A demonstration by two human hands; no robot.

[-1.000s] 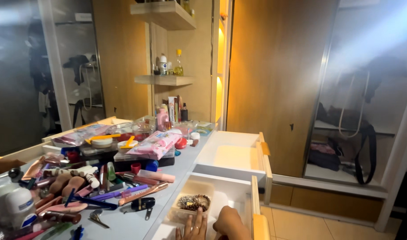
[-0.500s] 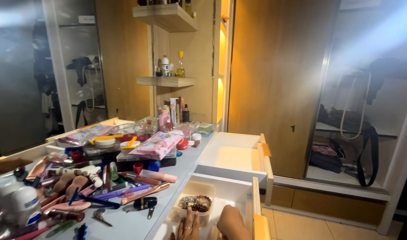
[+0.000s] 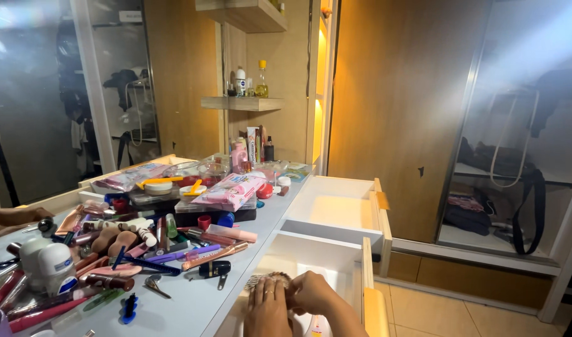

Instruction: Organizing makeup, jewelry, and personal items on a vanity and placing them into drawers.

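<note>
Both my hands are low in the picture, inside the near open white drawer (image 3: 336, 259). My left hand (image 3: 268, 310), with a ring on one finger, lies with its fingers over a round bristly brush (image 3: 265, 279). My right hand (image 3: 312, 293) is curled against the brush's right side, touching the left hand. Most of the brush is hidden under my fingers. What else lies in the drawer beneath my hands I cannot tell.
A second open white drawer (image 3: 336, 212) is just behind. The dressing table (image 3: 186, 306) at left is crowded with several cosmetics: tubes, a pink packet (image 3: 231, 189), white roll-on bottles (image 3: 52, 265). A mirror, wall shelves with bottles (image 3: 248, 81) and a wardrobe stand behind. Another hand (image 3: 14, 215) shows at far left.
My hands have moved forward and closed together over the brush, which now shows less. The view has shifted slightly.
</note>
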